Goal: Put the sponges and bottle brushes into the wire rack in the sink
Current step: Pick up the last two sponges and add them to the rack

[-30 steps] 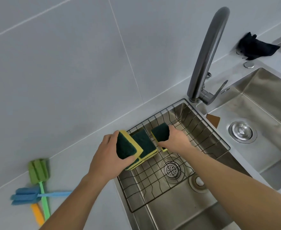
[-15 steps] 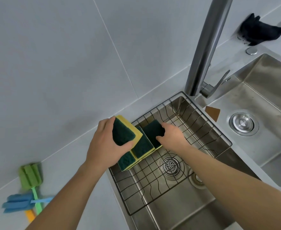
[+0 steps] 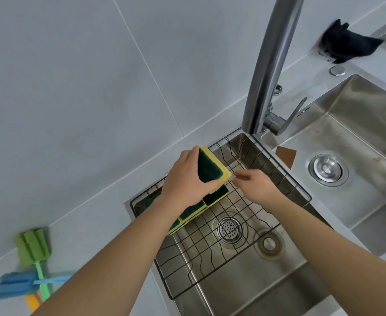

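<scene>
My left hand (image 3: 185, 181) grips a yellow sponge with a dark green scouring face (image 3: 211, 166), holding it over the left end of the wire rack (image 3: 240, 242) in the sink. Below it, several more green-and-yellow sponges (image 3: 194, 210) lie in a row along the rack's left side, partly hidden by my forearm. My right hand (image 3: 256, 183) hovers beside the held sponge with fingers apart, holding nothing. On the counter at lower left lie a green bottle brush (image 3: 33, 247), a blue one (image 3: 14, 285) and an orange handle (image 3: 33, 302).
A tall grey faucet (image 3: 267, 71) rises just behind the rack. A second sink basin (image 3: 369, 137) with a drain lies to the right, and a black cloth (image 3: 347, 42) sits at the back right. A grey tiled wall fills the background.
My right hand let go of the sponge it was setting down in the rack and drew back, now empty. My left hand moved right and upward with its sponge.
</scene>
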Available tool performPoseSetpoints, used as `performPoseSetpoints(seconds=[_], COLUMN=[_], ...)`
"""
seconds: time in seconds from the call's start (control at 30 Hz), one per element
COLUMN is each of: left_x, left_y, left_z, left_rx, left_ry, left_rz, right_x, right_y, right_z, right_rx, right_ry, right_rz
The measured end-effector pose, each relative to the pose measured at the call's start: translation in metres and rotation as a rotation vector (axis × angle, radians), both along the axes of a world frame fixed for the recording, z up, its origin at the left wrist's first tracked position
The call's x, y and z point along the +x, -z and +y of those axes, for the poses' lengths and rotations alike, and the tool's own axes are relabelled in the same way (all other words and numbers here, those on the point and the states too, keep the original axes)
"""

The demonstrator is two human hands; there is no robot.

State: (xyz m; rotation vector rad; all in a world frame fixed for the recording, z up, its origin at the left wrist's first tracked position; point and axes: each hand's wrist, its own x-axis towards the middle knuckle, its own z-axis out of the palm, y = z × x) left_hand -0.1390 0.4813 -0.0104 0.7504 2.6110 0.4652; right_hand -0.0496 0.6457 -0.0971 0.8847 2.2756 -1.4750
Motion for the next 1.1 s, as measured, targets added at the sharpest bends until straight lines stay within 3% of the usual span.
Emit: performPoseSetpoints(seconds=[0.2,0.4,0.6,0.8,1.1], left_x=[0.004,0.007,0.005,0.008,0.01], left_y=[0.027,0.035,0.037,0.041,0.036], left_z=[0.012,0.011,0.009,0.005,0.001], left_rx=[-0.124,-0.176,-0.235,-0.13,-0.147], left_ry=[0.051,0.127,0.146,0.113,0.146], left_rz=[0.026,0.078,0.141,0.054,0.079], right_x=[0.016,0.02,0.019,0.021,0.026], right_y=[0.005,0.006,0.005,0.004,-0.005], right_z=[0.017,0.025,0.02,0.019,0.016], right_rx=[0.265,0.397,0.441,0.457,0.494], right_ry=[-0.269,-0.428,-0.469,-0.463,-0.447], right_rz=[-0.168,-0.263,-0.256,-0.243,-0.265])
